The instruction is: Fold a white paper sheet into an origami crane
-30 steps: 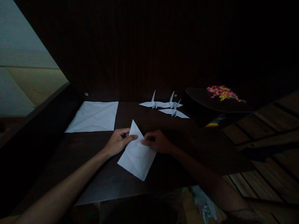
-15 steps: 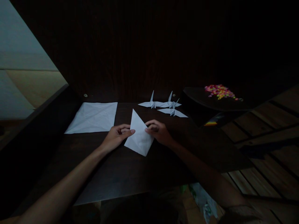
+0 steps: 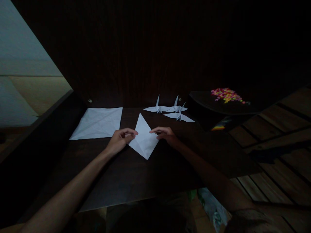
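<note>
A folded sheet of white paper [image 3: 145, 140], kite-shaped with one long point toward the back, is held low over the dark table [image 3: 116, 181]. My left hand [image 3: 120, 138] pinches its left edge between thumb and fingers. On the opposite side, my right hand [image 3: 167, 135] has its fingers at the paper's right edge, thumb below. Behind them stand three folded white paper cranes [image 3: 178, 116], wings spread and close together. To the left, a creased white sheet [image 3: 99, 123] lies flat on the table.
Small colourful pieces [image 3: 227, 95] are heaped on a dark rounded shelf [image 3: 201, 100] at the back right. A dark panel rises behind the table, and a side board [image 3: 36, 126] bounds its left. Wooden slats [image 3: 286, 181] and a plastic bag [image 3: 213, 207] are at lower right.
The folded paper has turned slightly, its lower tip moving left. My thumbs have slid off its face toward the side edges, and the right fingers have straightened.
</note>
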Motion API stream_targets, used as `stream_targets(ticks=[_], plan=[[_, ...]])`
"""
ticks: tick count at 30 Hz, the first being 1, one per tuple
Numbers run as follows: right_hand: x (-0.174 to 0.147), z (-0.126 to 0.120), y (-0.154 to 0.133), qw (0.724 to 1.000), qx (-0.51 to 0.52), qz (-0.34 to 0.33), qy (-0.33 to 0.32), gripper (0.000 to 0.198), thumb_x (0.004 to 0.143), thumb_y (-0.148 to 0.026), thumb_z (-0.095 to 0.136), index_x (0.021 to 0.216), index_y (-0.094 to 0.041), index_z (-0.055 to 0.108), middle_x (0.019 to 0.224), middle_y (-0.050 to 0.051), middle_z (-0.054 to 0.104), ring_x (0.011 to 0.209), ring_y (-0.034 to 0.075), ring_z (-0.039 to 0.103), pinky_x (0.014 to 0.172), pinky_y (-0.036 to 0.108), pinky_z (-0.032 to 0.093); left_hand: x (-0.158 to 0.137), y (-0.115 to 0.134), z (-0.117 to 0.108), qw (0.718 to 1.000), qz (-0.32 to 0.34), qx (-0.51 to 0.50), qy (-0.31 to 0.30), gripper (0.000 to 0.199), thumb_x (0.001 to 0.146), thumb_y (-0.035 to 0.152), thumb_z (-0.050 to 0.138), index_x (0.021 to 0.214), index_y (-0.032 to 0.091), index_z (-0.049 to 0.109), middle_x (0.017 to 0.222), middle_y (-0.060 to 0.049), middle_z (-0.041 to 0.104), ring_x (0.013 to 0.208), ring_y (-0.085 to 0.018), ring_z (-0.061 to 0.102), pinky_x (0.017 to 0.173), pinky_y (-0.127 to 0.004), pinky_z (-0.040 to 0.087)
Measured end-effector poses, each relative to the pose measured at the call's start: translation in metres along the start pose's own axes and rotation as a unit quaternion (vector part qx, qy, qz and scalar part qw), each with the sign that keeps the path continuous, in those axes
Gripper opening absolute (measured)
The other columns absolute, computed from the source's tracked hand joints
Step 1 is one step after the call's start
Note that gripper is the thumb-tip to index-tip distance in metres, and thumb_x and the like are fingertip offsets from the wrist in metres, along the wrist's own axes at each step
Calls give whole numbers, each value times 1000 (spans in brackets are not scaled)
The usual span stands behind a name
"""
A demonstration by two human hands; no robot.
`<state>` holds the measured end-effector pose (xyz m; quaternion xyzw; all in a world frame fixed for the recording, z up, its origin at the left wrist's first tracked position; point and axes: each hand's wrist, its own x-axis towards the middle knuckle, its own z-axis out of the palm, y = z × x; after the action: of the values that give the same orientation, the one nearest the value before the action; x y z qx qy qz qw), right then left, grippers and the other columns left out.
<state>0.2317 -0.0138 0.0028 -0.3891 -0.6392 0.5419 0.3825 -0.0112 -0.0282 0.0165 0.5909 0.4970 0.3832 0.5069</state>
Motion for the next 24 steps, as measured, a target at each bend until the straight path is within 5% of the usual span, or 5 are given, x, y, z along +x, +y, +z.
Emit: stream_targets(ticks=[3,6,12,18,24], plan=[[0,-6,4,997,56,9,-61,42,59,-17,67,100,-18,68,107,6,67,103,24,59,86,36,43,0,3,-4,998,-23,-36,-40,33,63,20,67,96,15,70,105,-9,69,92,-23,64,76,-32,50],[1,-9,8,995,70,20,-75,49,58,-17,72,106,-18,66,113,7,65,106,24,58,89,36,43,1,4,-8,991,-7,-100,-93,46,55,14,71,101,16,70,138,-13,48,118,-31,52,91,-38,46],[1,-8,7,997,49,42,-48,48,63,-26,74,109,-16,64,106,7,66,92,19,61,79,31,46,3,1,-9,990,6,-57,-126,61,55,20,76,114,17,64,151,-15,26,134,-34,32,100,-47,40],[1,-10,8,997,-52,45,-38,47,70,-35,70,112,-16,63,104,7,64,75,15,58,64,26,45,3,4,-11,991,2,20,-134,49,68,30,71,115,18,64,142,-12,43,124,-28,49,102,-46,39],[-1,-10,5,961,-252,-100,-43,42,69,-37,73,107,-19,66,95,6,58,82,18,54,71,31,43,4,-3,-8,963,130,225,-75,30,73,29,65,101,21,71,113,-7,68,113,-25,55,102,-44,39]])
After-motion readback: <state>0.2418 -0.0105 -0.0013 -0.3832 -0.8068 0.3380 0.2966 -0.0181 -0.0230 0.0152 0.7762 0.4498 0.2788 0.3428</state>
